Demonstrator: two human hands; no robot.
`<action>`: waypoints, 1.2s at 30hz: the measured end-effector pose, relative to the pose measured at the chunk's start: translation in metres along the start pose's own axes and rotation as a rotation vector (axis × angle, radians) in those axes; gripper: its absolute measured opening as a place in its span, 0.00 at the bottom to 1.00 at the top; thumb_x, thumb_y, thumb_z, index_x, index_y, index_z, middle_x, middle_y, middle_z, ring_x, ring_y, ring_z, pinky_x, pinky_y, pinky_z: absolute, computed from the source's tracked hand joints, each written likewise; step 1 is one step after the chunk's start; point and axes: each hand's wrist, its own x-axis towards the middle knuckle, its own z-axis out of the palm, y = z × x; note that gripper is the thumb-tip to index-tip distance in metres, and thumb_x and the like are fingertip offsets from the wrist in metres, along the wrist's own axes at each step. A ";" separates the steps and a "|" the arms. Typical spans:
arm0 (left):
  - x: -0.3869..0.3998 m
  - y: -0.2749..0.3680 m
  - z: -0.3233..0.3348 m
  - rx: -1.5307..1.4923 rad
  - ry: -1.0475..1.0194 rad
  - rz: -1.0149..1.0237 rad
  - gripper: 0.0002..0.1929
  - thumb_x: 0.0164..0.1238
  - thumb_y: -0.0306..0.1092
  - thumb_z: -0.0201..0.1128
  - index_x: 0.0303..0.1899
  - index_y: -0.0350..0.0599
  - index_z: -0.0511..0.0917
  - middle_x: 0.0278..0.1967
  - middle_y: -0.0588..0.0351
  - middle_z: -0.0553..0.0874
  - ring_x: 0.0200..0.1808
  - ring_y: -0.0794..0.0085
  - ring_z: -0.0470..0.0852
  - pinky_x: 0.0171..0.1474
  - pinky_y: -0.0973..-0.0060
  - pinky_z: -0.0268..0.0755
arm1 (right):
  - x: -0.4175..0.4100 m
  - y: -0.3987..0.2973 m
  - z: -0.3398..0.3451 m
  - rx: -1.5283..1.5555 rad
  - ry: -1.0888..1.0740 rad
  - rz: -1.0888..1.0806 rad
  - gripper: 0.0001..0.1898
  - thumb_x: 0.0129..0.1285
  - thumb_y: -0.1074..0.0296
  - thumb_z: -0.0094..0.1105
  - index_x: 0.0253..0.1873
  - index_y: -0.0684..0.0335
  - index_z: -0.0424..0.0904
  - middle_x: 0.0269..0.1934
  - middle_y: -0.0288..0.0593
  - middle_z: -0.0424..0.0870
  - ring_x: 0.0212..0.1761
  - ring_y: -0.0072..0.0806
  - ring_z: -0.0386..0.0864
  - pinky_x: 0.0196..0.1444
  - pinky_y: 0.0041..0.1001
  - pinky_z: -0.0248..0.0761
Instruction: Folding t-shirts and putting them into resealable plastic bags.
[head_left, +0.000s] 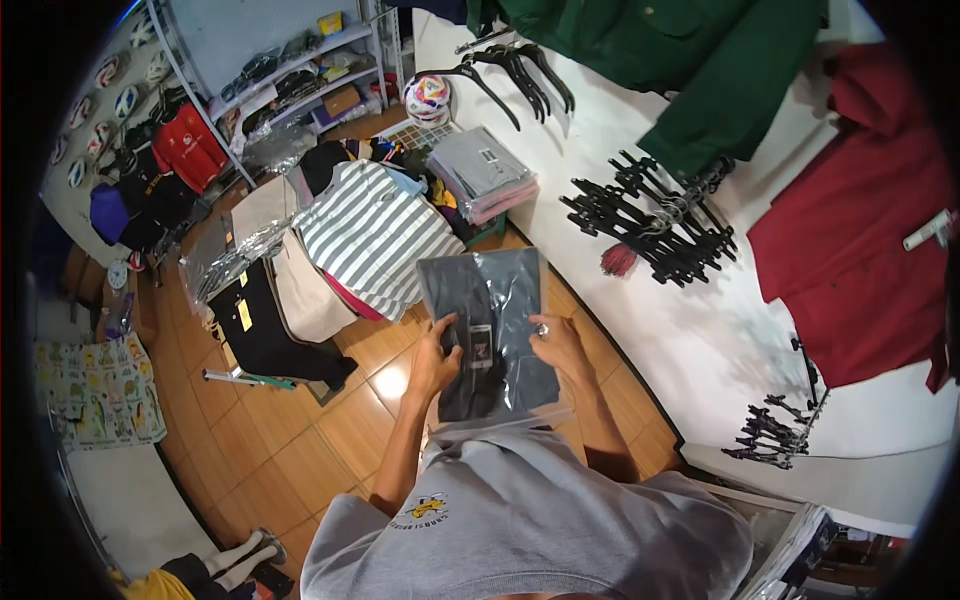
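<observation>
A folded dark grey garment in a clear plastic bag (491, 337) is held flat in front of my chest. My left hand (435, 360) grips its left side, the thumb and fingertips on the plastic. On the right side my right hand (559, 345), with a ring on a finger, pinches the bag's edge. A small label with writing shows in the middle of the package. Just beyond lie a grey-and-white striped shirt (379, 236), beige garments (304, 292) and black trousers (259, 311) on a low stand.
Bagged folded shirts (484, 169) are stacked beside the white wall. Black clip hangers (656, 225), a green jacket (660, 52) and a red garment (862, 225) hang at the right. Shelves (300, 71) stand at the back; mannequin legs (244, 559) show at the lower left.
</observation>
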 end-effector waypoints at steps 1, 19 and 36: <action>0.011 0.002 -0.002 0.019 -0.025 -0.042 0.28 0.55 0.21 0.61 0.62 0.41 0.75 0.53 0.43 0.77 0.54 0.55 0.81 0.53 0.69 0.73 | 0.015 0.000 0.001 0.002 -0.013 0.005 0.20 0.55 0.64 0.63 0.54 0.63 0.84 0.50 0.58 0.85 0.53 0.51 0.82 0.59 0.40 0.73; 0.353 -0.132 0.040 -0.043 0.174 -0.153 0.27 0.52 0.26 0.71 0.58 0.44 0.79 0.43 0.47 0.79 0.35 0.60 0.80 0.41 0.65 0.75 | 0.437 0.006 0.099 0.028 0.095 0.120 0.21 0.57 0.65 0.63 0.53 0.71 0.81 0.43 0.58 0.86 0.30 0.44 0.87 0.37 0.33 0.81; 0.563 -0.144 0.032 -0.107 -0.006 -0.378 0.29 0.53 0.35 0.72 0.58 0.39 0.75 0.47 0.40 0.86 0.52 0.53 0.85 0.54 0.62 0.75 | 0.654 0.020 0.097 -0.133 0.314 0.067 0.27 0.54 0.64 0.63 0.59 0.69 0.75 0.56 0.64 0.77 0.64 0.59 0.70 0.70 0.48 0.62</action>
